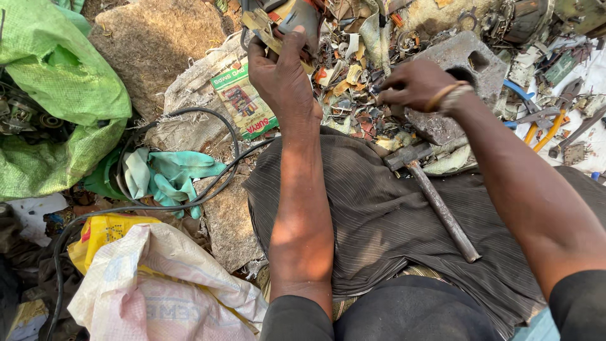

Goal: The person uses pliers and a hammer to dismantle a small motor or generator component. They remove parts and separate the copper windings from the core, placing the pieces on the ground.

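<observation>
While the left hand point(281, 72) is extended forward, its fingers are closed around a scrap metal part point(278, 22) with yellow and grey sections, held at the far edge of the view; the upper end of the part is cut off by the frame. The right hand point(413, 84) lies to the right of the left hand, fingers curled and pinched together at the edge of a grey stone block point(461, 69); whether it grips a small piece cannot be determined. A bangle point(444, 95) sits on the right wrist.

Between the two hands lies a heap of scrap fragments point(353, 76). Just below the right hand, a hammer point(429, 196) rests on a dark striped cloth point(379, 221) spread over the person's lap, its head nearest the stone block and its handle pointing toward the body. Neither hand touches it.

Beyond the right forearm, pliers with orange handles point(546, 129) lie on the ground. Left of the left forearm, a black cable point(214, 189) loops past teal gloves point(167, 177). Further left are a green woven sack point(63, 95) and, nearer the body, a white sack point(158, 290).
</observation>
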